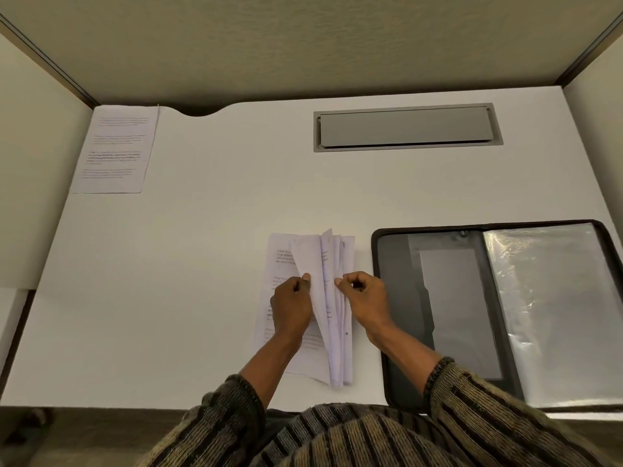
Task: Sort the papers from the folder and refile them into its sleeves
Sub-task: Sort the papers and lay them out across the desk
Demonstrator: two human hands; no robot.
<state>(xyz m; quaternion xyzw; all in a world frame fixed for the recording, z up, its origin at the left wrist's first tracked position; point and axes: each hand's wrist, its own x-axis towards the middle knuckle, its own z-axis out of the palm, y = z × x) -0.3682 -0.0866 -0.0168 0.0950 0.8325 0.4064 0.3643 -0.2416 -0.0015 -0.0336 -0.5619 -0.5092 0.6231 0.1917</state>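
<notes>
Head view: stack of papers flat on white desk, near front edge, just left of open black folder. Upper sheets fanned upward along right side of stack. Left hand on stack, fingers curled, pinching 1 lifted sheet at its edge. Right hand close beside, thumb and forefinger closed on edges of further sheets. Clear plastic sleeves on folder's right half. 1 separate printed sheet at far left corner of desk. Grey hatch set into desk at back.
</notes>
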